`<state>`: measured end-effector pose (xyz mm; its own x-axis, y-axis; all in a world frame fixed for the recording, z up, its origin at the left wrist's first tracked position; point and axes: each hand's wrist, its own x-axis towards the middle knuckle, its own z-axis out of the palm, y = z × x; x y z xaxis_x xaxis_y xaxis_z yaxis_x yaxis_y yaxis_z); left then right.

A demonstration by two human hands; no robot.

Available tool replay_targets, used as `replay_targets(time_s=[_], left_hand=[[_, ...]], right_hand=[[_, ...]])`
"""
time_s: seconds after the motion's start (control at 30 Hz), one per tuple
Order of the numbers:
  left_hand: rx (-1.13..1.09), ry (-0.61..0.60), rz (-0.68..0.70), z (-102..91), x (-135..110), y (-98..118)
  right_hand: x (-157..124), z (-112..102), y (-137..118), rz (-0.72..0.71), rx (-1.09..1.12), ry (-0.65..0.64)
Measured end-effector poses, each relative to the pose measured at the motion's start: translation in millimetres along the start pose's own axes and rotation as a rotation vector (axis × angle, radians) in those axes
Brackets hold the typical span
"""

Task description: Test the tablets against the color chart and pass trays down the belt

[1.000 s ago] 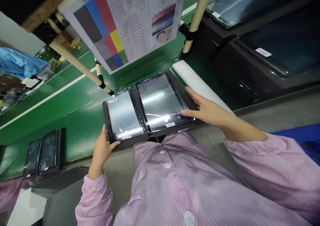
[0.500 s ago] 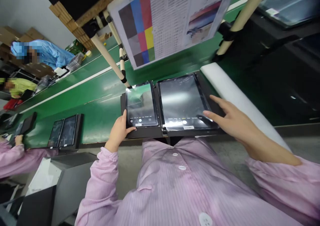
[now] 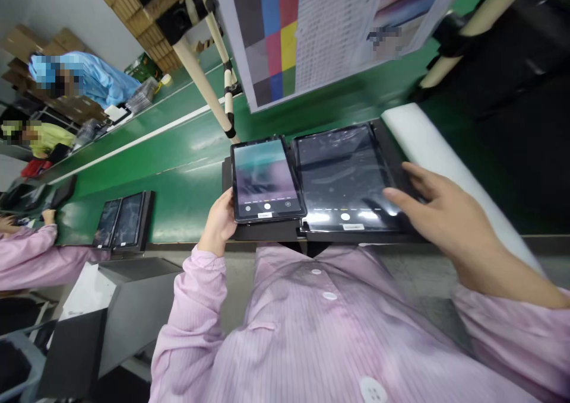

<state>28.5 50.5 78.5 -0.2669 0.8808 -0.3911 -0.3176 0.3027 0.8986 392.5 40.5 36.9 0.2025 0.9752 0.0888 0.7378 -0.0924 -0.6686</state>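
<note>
Two tablets lie side by side in a black tray (image 3: 267,232) on the green conveyor belt (image 3: 178,177) in front of me. My left hand (image 3: 219,220) grips the left tablet (image 3: 266,180) by its near left corner and tilts it up; its screen shows a camera view. My right hand (image 3: 440,213) hovers over the right edge of the right tablet (image 3: 345,177), fingers stretched out and slightly curled, holding nothing. That tablet has a dark, glossy screen with a white button at its near edge.
A colour test chart (image 3: 312,29) hangs above the belt on cream tubes (image 3: 202,76). A white foam block (image 3: 427,148) lies right of the tray. Another tray with tablets (image 3: 122,220) sits further left, near a co-worker's pink sleeve (image 3: 31,260). Other people stand at the far left.
The left tablet has been lifted and tilted up by my left hand, and its screen now shows a live picture. My right hand slid right, off the right tablet's screen.
</note>
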Motion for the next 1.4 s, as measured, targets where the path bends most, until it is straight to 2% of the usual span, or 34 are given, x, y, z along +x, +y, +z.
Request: replay_targets(time_s=[0.1,0.27,0.33,0.4,0.5,0.53,0.6,0.67,0.73,0.83,0.9,1.07,1.23,1.4], left_hand=[[-0.05,-0.055,0.034,7.0,-6.2,2.0],[-0.081,-0.077,0.259,5.7,-39.2,16.6],[-0.089,-0.114,0.306,9.9,-54.4,23.1],[-0.101,-0.168,0.322,20.4,-66.3,25.9],[-0.111,-0.216,0.347,44.1,-74.1,19.6],[-0.109,-0.199,0.386,52.3,-74.3,15.0],[-0.071,-0.138,0.531,66.7,-73.2,3.9],[0.069,-0.116,0.724,77.1,-72.5,-6.9],[0.32,-0.111,0.889,84.0,-73.9,-14.6],[0.686,0.009,1.013,91.1,-78.3,-20.0],[0.812,0.094,1.037,95.2,-80.6,-21.5],[0.926,0.166,0.994,103.0,-80.6,-25.5],[0.944,0.229,0.981,106.0,-79.4,-25.2],[0.879,0.211,1.014,106.4,-81.0,-24.5]], right_hand=[[6.4,-7.5,-26.6,-0.121,0.094,0.024],[4.2,-9.2,-80.3,-0.446,0.36,-0.183],[-1.9,-5.3,-94.9,-0.499,0.517,-0.213],[-8.8,-0.4,-103.8,-0.447,0.694,-0.146],[-13.8,4.8,-108.0,-0.261,0.9,0.023],[-12.8,5.1,-107.7,-0.201,0.952,0.027],[-7.5,3.6,-105.9,-0.117,1.017,-0.048],[0.7,0.6,-103.3,-0.081,1.036,-0.13],[8.7,-1.9,-100.4,-0.076,1.091,-0.16],[16.8,-2.6,-96.6,-0.07,1.277,-0.182],[19.5,-1.8,-95.0,-0.069,1.356,-0.188],[21.5,-0.7,-94.2,-0.098,1.474,-0.191],[21.2,-1.6,-95.5,-0.152,1.532,-0.249],[22.2,-1.3,-95.8,-0.167,1.514,-0.253]])
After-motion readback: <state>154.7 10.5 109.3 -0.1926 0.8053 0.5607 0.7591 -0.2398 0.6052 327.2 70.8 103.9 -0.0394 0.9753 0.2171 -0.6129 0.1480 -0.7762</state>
